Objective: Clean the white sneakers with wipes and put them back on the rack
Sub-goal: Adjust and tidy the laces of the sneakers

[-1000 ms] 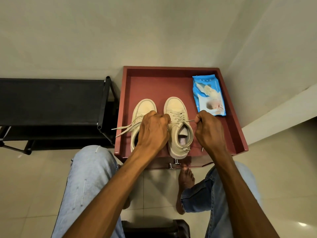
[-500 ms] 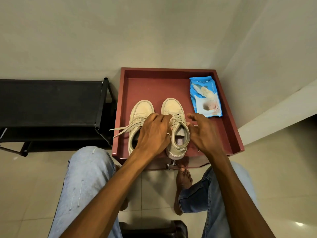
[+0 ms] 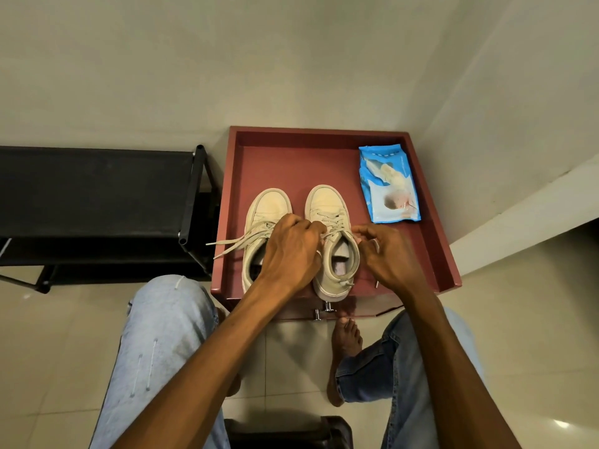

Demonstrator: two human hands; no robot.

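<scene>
Two hands work the laces of a white sneaker on a red desk.

The sneakers [image 3: 325, 204] stand side by side, toes to the wall, at the near edge of the rimmed desk [image 3: 291, 157], probably for easy reach. Left hand [image 3: 291, 251] and right hand [image 3: 390, 254] each hold a curled grip pinching the laces [image 3: 335, 222] of the right-hand shoe. The blue wipes pack [image 3: 389, 186] lies apart, untouched. The black rack [image 3: 97, 189] stands beside the desk. The left hand's fingertips are hidden, so I cannot tell whether it is tying or loosening.

Left hand [image 3: 293, 251], right hand [image 3: 390, 256] pinch laces [image 3: 334, 222] (on sneaker [image 3: 325, 200]).
</scene>
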